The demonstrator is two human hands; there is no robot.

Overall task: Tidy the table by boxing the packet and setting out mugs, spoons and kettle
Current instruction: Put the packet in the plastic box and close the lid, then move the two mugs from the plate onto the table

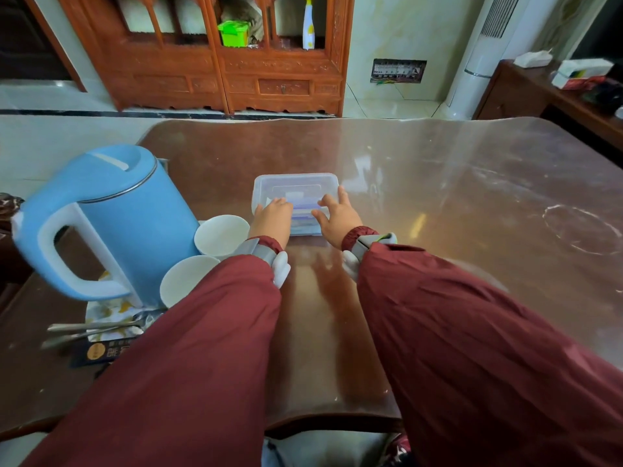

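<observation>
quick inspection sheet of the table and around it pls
surface: brown table under a glossy clear cover, with white ring marks at the right
job's things: clear plastic box, lid on, bluish contents inside; blue kettle at the left; two white mugs beside it; spoons on a patterned plate
clutter: dark printed packet at the near left edge
hands: left hand and right hand both rest with spread fingers on the box lid
cables: loose wires at an open wall panel
surroundings: carved wooden cabinet, white floor-standing air conditioner, side table with tissue boxes
</observation>
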